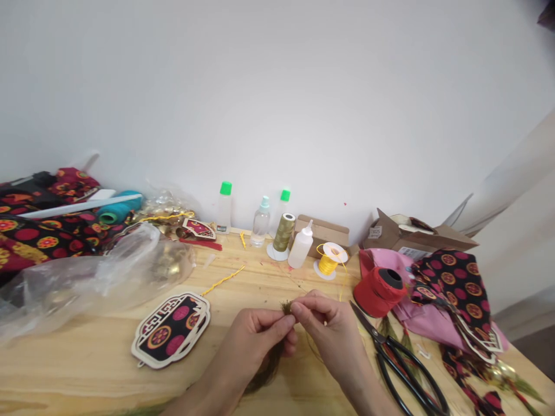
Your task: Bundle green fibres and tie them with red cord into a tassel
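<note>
My left hand (254,341) and my right hand (332,329) meet low in the middle of the wooden table (87,370). Both pinch a small olive-green tassel of threads (286,307) between thumb and fingers; its loose strands hang down under my left hand. A fan-shaped ornament (171,328) with black, red and gold fabric lies flat just left of my left hand. Black scissors (401,364) lie right of my right hand.
Along the wall stand green-capped bottles (224,208), a spray bottle (260,222), an olive thread cone (284,234), a glue bottle (301,245), a yellow cord spool (329,260). A red spool (379,289), patterned fabric and a cardboard box (416,234) lie right; plastic bags (87,277) left.
</note>
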`<state>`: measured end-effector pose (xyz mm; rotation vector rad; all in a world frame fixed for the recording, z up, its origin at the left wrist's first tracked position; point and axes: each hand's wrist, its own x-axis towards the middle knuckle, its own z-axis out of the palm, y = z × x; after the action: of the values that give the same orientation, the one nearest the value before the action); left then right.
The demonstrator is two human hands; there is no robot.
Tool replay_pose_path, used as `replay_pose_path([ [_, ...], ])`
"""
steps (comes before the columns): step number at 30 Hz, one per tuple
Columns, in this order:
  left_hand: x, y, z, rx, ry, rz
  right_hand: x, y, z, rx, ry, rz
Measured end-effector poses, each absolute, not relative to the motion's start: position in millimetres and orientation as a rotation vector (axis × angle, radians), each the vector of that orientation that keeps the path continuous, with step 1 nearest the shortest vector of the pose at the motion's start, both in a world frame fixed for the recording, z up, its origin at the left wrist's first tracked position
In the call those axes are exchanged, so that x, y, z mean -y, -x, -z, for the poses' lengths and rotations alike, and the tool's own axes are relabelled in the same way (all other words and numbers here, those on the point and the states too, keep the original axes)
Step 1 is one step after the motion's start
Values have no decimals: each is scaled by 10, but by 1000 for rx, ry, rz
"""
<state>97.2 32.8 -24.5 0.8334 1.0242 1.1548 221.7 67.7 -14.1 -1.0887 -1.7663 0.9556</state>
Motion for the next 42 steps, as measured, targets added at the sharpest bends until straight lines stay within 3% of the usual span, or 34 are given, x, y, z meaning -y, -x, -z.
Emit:
replay_pose_path([
  [10,-378,-946,298,-957,-831,-1249,-717,-2230,189,1691,1058,-966],
  [16,-384,-860,190,-1100,-884,-1367,-580,-2090,219,1760,807,-1303],
  [28,-394,-861,263,-934,-644,-1191,-616,-2057,347,1729,813,-1393],
  [40,-507,-508,102,-716,-82,-1615,-606,-2383,183,2637,460,-1376],
  [42,-492,-513,89,-678,-65,-1617,-725,-2536,96,2680,563,-1266],
])
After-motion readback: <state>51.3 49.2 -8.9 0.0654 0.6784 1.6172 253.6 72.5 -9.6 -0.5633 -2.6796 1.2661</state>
